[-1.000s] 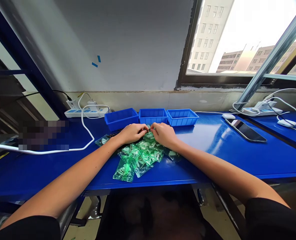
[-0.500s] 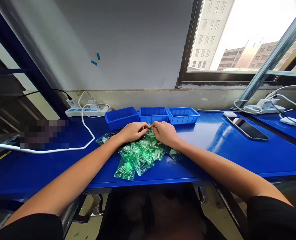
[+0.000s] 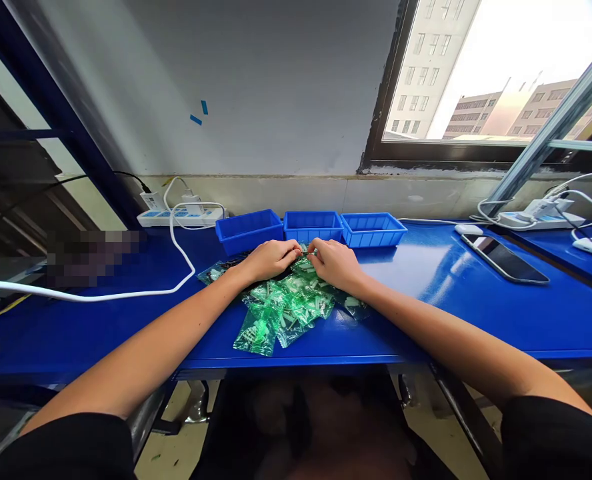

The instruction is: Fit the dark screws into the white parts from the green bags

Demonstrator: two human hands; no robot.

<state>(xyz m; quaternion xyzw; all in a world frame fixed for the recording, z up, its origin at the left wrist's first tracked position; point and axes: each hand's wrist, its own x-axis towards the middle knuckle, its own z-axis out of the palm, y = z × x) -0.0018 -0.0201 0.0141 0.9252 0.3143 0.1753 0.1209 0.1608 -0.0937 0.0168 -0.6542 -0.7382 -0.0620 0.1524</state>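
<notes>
My left hand (image 3: 270, 260) and my right hand (image 3: 337, 265) come close together over a pile of green see-through plastic bags (image 3: 259, 325). Small white and dark parts show inside the bags. The left fingers are closed with thumb and forefinger pinched, right at the far side of the pile. On the right hand, the fingers are curled into a pinch as well, a small gap away from the left fingertips. What lies between the fingertips of each hand is too small to make out. Part of the pile is hidden under both hands.
Three blue bins stand behind the hands: left bin (image 3: 249, 235), middle bin (image 3: 313, 232), right bin (image 3: 375, 239). A phone (image 3: 509, 259) lies to the right. Power strips (image 3: 181, 218) and a white cable (image 3: 96, 295) sit at the back and left of the blue table (image 3: 426, 313).
The whole view has shifted slightly, so things appear a little further right. The fingertips of my two hands are a little further apart; both hands stay over the pile.
</notes>
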